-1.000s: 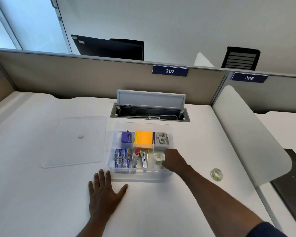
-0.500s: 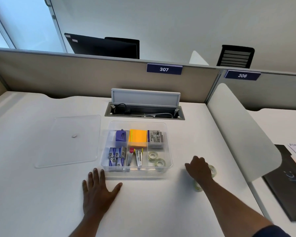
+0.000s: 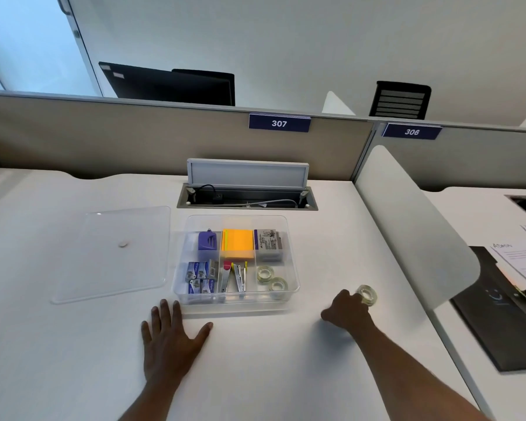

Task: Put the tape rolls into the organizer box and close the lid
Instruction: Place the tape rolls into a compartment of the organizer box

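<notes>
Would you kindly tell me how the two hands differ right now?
The left hand lies flat on the desk, fingers spread, just in front of the organizer box; the right hand is curled at a tape roll right of the box. The left holds nothing. Both are bare.

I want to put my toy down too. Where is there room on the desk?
Bare desk lies between the two arms, in front of the organizer box. More lies left of the lid. The box is crowded, and the right hand is on a tape roll beside it.
</notes>
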Demonstrator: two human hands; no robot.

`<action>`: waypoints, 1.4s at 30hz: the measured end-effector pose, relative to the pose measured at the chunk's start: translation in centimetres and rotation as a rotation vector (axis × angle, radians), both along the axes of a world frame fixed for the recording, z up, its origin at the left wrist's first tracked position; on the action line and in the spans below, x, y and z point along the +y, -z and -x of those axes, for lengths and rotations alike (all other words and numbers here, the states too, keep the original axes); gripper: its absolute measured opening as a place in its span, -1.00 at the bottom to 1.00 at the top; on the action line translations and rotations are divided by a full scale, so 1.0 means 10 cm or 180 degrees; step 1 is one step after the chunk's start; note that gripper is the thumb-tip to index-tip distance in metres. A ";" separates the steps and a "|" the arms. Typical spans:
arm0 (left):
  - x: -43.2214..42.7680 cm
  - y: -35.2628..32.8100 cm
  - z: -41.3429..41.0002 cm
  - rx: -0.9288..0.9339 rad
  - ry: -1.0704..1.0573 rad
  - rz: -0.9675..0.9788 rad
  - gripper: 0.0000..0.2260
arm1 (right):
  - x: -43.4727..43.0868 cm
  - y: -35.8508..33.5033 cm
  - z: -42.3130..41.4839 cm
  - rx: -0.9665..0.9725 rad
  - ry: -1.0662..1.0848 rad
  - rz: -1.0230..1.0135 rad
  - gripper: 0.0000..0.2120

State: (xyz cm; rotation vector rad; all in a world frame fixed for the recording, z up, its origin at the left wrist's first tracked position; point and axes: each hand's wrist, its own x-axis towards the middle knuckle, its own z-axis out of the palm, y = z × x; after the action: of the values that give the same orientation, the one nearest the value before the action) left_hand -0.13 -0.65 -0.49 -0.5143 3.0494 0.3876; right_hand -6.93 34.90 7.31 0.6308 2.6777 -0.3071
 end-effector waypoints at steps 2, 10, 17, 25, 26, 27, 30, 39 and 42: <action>0.00 0.00 0.00 0.0005 0.0001 -0.0013 -0.05 | -0.01 0.02 0.00 -0.0188 -0.0065 0.0140 -0.60; 0.00 0.00 0.01 -0.0006 0.0028 -0.0003 -0.05 | -0.16 -0.16 0.22 0.0684 -0.0265 0.0327 -0.80; 0.00 -0.02 0.01 -0.0003 0.0008 0.0019 -0.04 | -0.70 -0.53 0.65 0.1422 -0.0929 0.0772 -0.61; 0.02 -0.07 -0.01 -0.0018 0.0016 0.0026 -0.02 | -1.03 -0.37 0.68 0.0962 -0.1745 0.0514 -0.59; 0.02 -0.07 -0.01 -0.0007 0.0019 0.0010 -0.03 | -1.04 -0.34 0.68 0.0944 -0.1768 0.0463 -0.60; 0.02 -0.07 -0.01 -0.0012 0.0022 0.0015 -0.03 | -1.04 -0.32 0.67 0.0942 -0.1788 0.0431 -0.60; 0.01 -0.06 -0.01 -0.0074 0.0033 0.0064 -0.04 | -1.04 -0.27 0.67 0.0955 -0.1861 0.0355 -0.60; 0.02 -0.05 0.00 -0.0083 0.0022 0.0059 -0.04 | -0.97 -0.29 0.71 0.1485 -0.1721 0.0193 -0.64; 0.02 -0.06 0.00 -0.0091 0.0014 0.0071 -0.05 | -0.77 -0.31 0.69 0.2044 -0.0992 0.0024 -0.69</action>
State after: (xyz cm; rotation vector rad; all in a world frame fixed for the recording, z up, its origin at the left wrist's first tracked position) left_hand -0.10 -0.47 0.09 -0.5093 3.0303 0.3433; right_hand -13.79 27.23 10.37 0.1008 3.3179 -0.4987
